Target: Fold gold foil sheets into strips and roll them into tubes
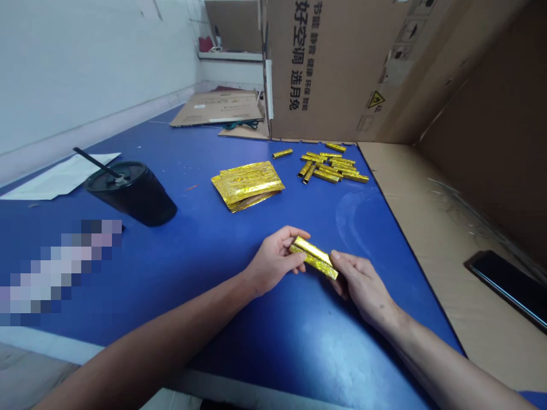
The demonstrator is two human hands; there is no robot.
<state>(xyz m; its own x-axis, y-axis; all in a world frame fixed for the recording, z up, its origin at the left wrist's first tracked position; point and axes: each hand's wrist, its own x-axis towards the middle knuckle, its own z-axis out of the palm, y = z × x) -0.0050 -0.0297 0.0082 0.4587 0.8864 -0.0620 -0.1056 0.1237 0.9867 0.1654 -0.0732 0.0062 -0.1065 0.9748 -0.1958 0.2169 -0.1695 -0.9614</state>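
Both hands pinch one folded gold foil piece (314, 257) just above the blue table (239, 319). My left hand (276, 259) grips its left end with thumb and fingers. My right hand (361, 282) grips its right end. Farther back lies a flat stack of gold foil sheets (248, 184). Behind that to the right sits a pile of several folded gold foil pieces (331, 165), with one stray piece (282, 153) to its left.
A black lidded cup with a straw (130, 191) stands at the left, white paper (60, 176) behind it. A large cardboard box (342, 62) stands at the back. Brown cardboard (431, 228) covers the right side, with a dark phone (508, 285) on it.
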